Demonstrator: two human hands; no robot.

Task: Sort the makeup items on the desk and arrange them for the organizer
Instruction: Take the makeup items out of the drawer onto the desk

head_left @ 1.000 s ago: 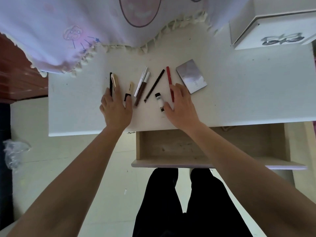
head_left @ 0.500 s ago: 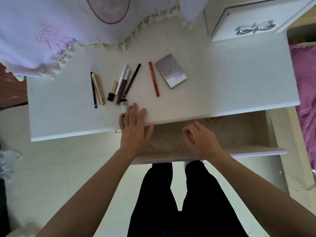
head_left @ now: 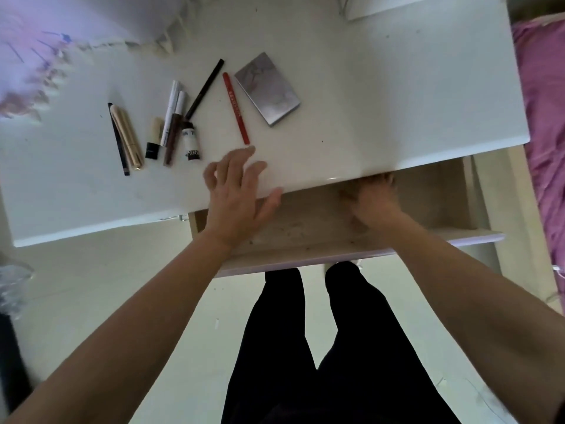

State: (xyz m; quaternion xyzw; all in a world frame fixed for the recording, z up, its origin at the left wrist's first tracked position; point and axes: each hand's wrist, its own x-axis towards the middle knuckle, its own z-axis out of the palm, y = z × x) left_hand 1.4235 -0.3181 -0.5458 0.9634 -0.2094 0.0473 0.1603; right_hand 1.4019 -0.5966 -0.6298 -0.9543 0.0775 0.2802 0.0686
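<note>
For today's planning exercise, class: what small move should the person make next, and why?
Probably reach the open left hand forward to the slim red pencil: its fingertips are just short of the pencil's near end, while the right hand is in the open wooden drawer.

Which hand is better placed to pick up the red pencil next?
Left, likely. The left hand is open above the desk, fingertips close to the red pencil; the right hand is in the open drawer, fingers hidden under the desk edge.
</note>
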